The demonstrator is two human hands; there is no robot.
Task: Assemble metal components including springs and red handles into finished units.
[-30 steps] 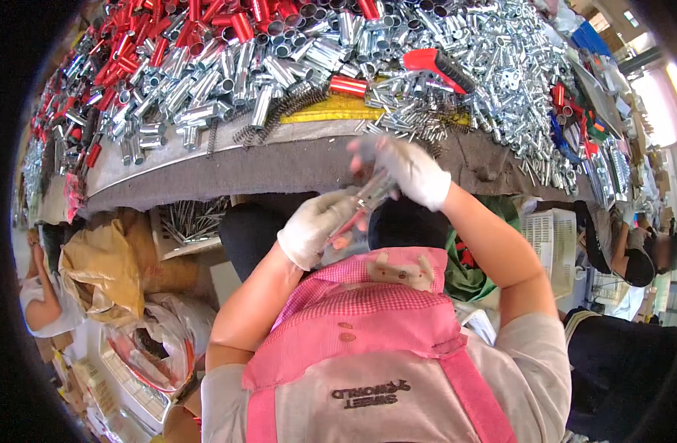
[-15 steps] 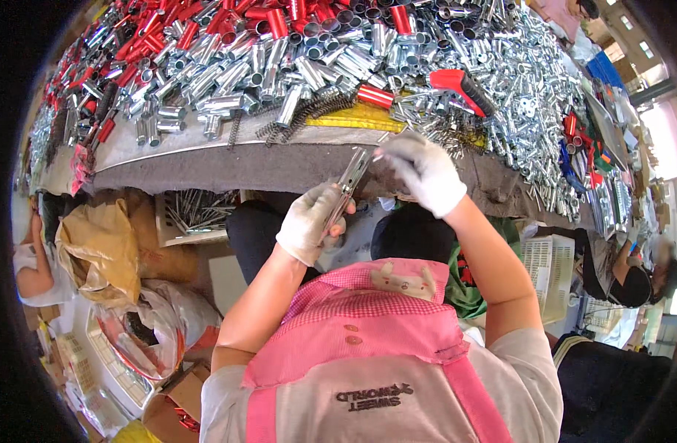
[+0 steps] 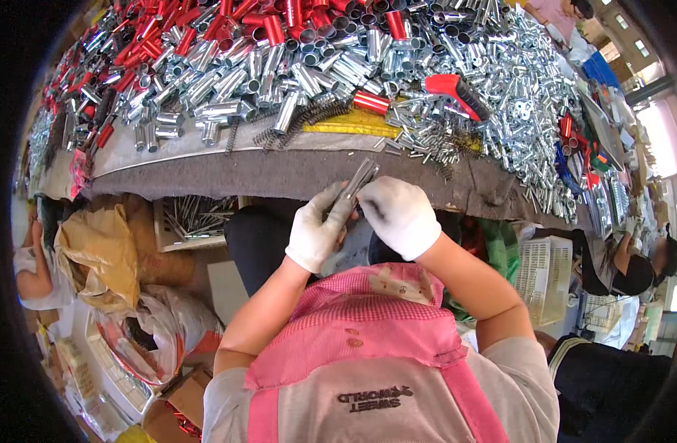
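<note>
- Both gloved hands have dropped a bit lower vs the grey felt-covered bench edge (image 3: 228,181) since half a sec ago; the slim silver metal tube (image 3: 359,181) they share now points up-right, tip just over that edge.
- Left hand in white knit glove (image 3: 318,232): closed round the tube's lower part, thumb side up.
- Right hand in white knit glove (image 3: 399,215): fingers pinched narrow at the tube's mid/lower end, touching the left hand. Looks like fitting or twisting sth onto it; part itself hidden by the gloves.
- Judgement: work is mid-assembly on this one piece, not set down yet.
- Beyond the bench edge: heap of silver metal sleeves (image 3: 228,88), red-painted tubes (image 3: 205,29), dark coil springs (image 3: 301,122), red-handled tool (image 3: 456,92).
- Below the edge, person's left: crumpled brown paper bag (image 3: 98,251).
</note>
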